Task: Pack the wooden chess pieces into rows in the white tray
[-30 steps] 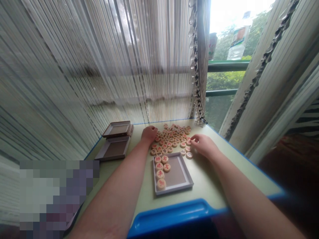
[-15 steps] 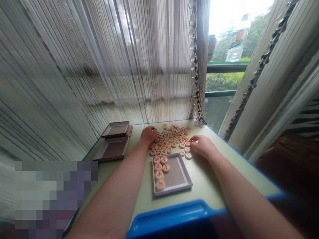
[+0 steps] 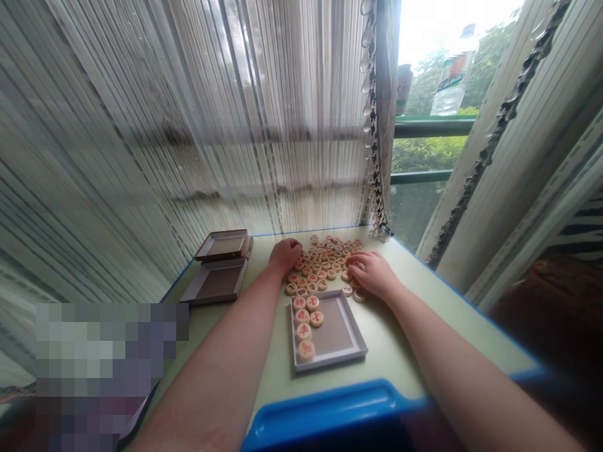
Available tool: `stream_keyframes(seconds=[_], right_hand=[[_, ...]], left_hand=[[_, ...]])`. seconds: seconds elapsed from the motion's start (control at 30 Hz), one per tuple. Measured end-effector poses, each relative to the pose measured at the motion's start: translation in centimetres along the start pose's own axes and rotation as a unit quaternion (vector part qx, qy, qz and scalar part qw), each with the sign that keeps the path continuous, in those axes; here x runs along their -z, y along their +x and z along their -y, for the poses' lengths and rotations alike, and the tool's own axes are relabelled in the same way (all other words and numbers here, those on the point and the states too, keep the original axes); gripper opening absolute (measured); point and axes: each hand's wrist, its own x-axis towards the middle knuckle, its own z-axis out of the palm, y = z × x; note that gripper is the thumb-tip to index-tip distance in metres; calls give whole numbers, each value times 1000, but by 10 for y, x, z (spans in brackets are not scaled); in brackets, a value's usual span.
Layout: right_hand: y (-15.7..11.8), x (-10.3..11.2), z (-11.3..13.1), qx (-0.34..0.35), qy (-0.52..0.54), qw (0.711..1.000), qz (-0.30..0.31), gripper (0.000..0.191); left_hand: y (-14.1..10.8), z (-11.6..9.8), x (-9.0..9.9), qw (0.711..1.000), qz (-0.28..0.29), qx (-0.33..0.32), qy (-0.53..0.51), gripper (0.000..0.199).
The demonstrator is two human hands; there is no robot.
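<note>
Many round wooden Chinese chess pieces (image 3: 321, 274), with red or dark characters, are spread in a loose pile on the pale green table. At the pile's left edge is my left hand (image 3: 285, 255), its fingers curled in; anything inside them is hidden. My right hand (image 3: 374, 274) lies over the right side of the pile, fingers stretched out and touching pieces there. Nearer to me sits a shallow box tray (image 3: 335, 339). Along its left side are several red-marked pieces (image 3: 305, 331), face up in two columns.
A second shallow box (image 3: 219, 282) and a brown-edged box (image 3: 221, 243) stand at the table's left. A blue tray-like edge (image 3: 325, 408) runs along the front. String curtains (image 3: 211, 125) hang behind, with a bottle (image 3: 452, 81) by the window.
My right hand has moved left from beside the pile onto its right-hand pieces, with the fingers stretching out. My left hand stays at the left edge. The view has shifted slightly.
</note>
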Motion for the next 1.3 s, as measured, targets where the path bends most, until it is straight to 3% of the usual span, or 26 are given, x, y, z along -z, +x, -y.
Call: stream_keyframes(seconds=[0.17,0.37,0.57,0.77,0.93,1.1,1.3], right_hand=[[-3,4,4,57,33,998,25,21],[-8,9,8,23,4,999,23,18],[-12,13,13,3,-2,999,36,19],[-14,16,18,32,1,998,48,20],[-13,14,15,19,-2,999,39,20],[-12,13,12,14,-6,999,36,20],[-13,13,12,0,-7,999,36,21]], left_hand=[[-1,-1,2,1000,9,-5,-5,25],[-7,-23,4,991,-13,-59,119,29],[-17,-52,1,966,86,-161,184,33],[-18,-52,-2,963,140,-155,173,30],[-10,-40,-6,992,72,-87,58,36],[-4,-28,-1,998,10,-24,51,43],[-6,-33,1,997,3,-47,59,38]])
